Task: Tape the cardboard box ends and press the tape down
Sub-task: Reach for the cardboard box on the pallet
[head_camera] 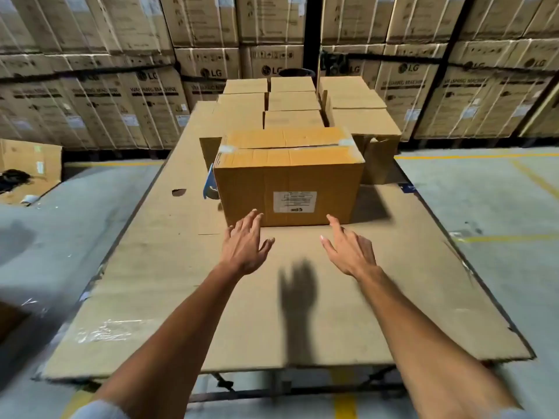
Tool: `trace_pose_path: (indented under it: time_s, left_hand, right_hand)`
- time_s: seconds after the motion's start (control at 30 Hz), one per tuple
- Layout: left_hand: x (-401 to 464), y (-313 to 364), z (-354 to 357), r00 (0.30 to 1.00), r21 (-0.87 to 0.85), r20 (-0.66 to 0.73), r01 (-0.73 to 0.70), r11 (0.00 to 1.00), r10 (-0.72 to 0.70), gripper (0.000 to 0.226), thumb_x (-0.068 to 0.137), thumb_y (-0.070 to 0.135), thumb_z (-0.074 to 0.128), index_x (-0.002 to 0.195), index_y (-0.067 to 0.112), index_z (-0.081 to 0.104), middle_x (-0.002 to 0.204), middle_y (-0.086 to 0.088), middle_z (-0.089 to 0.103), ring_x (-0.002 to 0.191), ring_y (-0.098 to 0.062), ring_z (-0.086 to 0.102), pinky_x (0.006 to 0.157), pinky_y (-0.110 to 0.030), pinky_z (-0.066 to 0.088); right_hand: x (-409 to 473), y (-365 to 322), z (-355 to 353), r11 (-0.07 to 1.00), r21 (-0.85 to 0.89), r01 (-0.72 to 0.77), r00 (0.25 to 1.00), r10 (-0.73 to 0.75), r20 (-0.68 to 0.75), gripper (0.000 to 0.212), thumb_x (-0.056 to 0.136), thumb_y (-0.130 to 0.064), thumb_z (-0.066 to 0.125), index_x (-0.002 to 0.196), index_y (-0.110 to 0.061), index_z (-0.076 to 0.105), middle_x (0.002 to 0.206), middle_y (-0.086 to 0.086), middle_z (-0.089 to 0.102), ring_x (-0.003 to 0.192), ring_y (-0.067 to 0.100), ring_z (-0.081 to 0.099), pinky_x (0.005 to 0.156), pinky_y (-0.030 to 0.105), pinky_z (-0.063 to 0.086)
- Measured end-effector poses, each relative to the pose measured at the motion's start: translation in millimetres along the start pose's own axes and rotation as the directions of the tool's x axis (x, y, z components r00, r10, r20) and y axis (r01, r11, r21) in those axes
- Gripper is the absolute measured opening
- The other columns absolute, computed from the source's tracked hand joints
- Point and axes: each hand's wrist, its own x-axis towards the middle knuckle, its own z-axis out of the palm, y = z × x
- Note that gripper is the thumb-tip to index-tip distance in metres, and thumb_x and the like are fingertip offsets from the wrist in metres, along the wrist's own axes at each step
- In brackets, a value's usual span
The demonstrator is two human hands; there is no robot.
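A brown cardboard box (289, 176) stands in the middle of a cardboard-covered table (181, 282), a white label on its near face and clear tape along its top seam. A blue tape dispenser (210, 184) pokes out from behind the box's left side. My left hand (245, 244) hovers just in front of the box's lower left corner, fingers spread and empty. My right hand (348, 247) hovers in front of the lower right part of the box, fingers apart, holding nothing. Neither hand touches the box.
Several closed cardboard boxes (292, 101) are stacked on the table behind the main box. Tall stacks of washing machine cartons (121, 95) line the back wall. An open carton (30, 164) lies on the grey floor at left.
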Motion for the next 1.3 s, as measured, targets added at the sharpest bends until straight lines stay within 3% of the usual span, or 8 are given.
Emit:
trace_pose_path:
  time_s: [0.27,0.53,0.97,1.3]
  left_hand:
    - [-70.3,-16.4,73.0,0.973,-0.162,0.198,0.154,0.975,-0.121,0.074,0.108,0.059,0.048,0.168,0.019,0.031,0.174,-0.002,0.033,0.156,-0.031,0.039,0.116,-0.055,0.045]
    - [-123.0,-28.3,113.9,0.939,-0.218,0.333,0.165,0.962,-0.085,0.071,0.107,0.052,0.057,0.166,0.021,0.032,0.168,-0.006,0.040,0.152,-0.030,0.045,0.111,-0.050,0.053]
    - [-100.3,-70.8,110.9,0.956,-0.266,0.284,0.159,0.951,-0.080,0.067,0.108,0.049,0.056,0.165,0.021,0.034,0.166,-0.006,0.043,0.151,-0.031,0.047,0.108,-0.050,0.054]
    - [-3.6,-88.6,64.9,0.990,-0.262,0.095,0.125,0.957,-0.103,0.066,0.109,0.050,0.055,0.164,0.017,0.037,0.166,-0.006,0.044,0.149,-0.032,0.049,0.106,-0.051,0.055]
  right_hand:
    - [-77.8,-0.8,70.3,0.990,0.103,-0.101,0.990,0.090,0.110,0.045,0.103,-0.057,0.049,0.138,-0.029,0.052,0.117,-0.009,0.075,0.104,0.025,0.073,0.079,0.038,0.056]
    - [-124.2,-13.6,101.2,0.976,0.142,-0.164,0.977,0.140,0.164,0.048,0.100,-0.059,0.055,0.137,-0.029,0.056,0.130,-0.008,0.070,0.109,0.022,0.071,0.078,0.034,0.053]
    - [-90.3,-58.6,109.0,0.987,0.099,-0.124,0.979,0.105,0.172,0.057,0.100,-0.062,0.051,0.146,-0.028,0.049,0.144,-0.004,0.057,0.118,0.026,0.065,0.083,0.039,0.053]
    - [22.9,-89.4,87.5,0.992,0.113,0.058,0.997,-0.051,-0.063,0.056,0.095,-0.059,0.060,0.139,-0.024,0.057,0.138,-0.002,0.058,0.122,0.023,0.059,0.094,0.041,0.055]
